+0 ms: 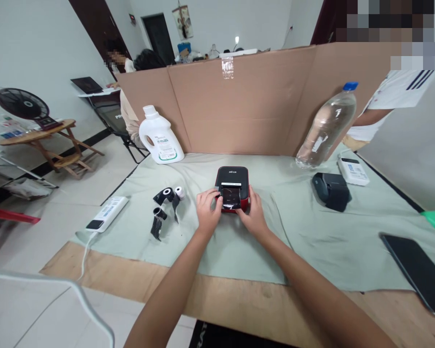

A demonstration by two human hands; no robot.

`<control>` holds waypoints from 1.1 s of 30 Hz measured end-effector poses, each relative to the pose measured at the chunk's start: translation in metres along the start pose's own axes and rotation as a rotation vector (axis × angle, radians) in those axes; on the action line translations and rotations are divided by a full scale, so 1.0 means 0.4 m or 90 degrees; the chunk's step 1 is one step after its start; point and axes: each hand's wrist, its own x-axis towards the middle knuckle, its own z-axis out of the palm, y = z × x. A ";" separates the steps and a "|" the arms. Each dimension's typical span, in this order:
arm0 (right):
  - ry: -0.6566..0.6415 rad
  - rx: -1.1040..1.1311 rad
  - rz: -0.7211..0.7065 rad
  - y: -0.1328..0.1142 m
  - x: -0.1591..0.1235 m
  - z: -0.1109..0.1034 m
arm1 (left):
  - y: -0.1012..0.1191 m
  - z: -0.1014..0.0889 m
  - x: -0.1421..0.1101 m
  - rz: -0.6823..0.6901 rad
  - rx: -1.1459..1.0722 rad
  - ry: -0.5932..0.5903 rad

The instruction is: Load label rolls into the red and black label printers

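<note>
A small black and red portable printer (233, 175) rests on the pale green cloth in front of me, with a dark glossy strip or flap (232, 198) at its front. My left hand (207, 209) grips its left side, thumb and fingers by the edge of the dark piece. My right hand (254, 217) holds the right side, fingers along the edge and thumb at the front corner. To the left lie small rolls with black strips: one roll (166, 192) beside a roll with a white end (180, 192), and another black roll (158, 213) nearer me.
A cardboard screen (239, 106) stands behind, with a white jug (161, 137) and a water bottle (326, 128). On the right are a black device (331, 191), a white power strip (353, 169) and a phone (416, 270). Another power strip (108, 212) lies left. A person (395, 104) stands behind the screen.
</note>
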 end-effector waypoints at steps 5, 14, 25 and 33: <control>-0.013 -0.007 -0.007 0.009 -0.005 0.006 | 0.006 -0.011 0.006 0.054 0.020 -0.001; -0.019 -0.020 -0.018 0.015 -0.008 0.014 | -0.009 0.003 0.009 0.057 0.013 -0.001; -0.036 -0.001 -0.003 0.001 -0.003 0.002 | 0.053 -0.038 0.163 0.043 0.037 -0.214; -0.043 -0.007 -0.005 0.007 -0.003 -0.001 | 0.111 0.098 0.380 0.071 0.360 -0.776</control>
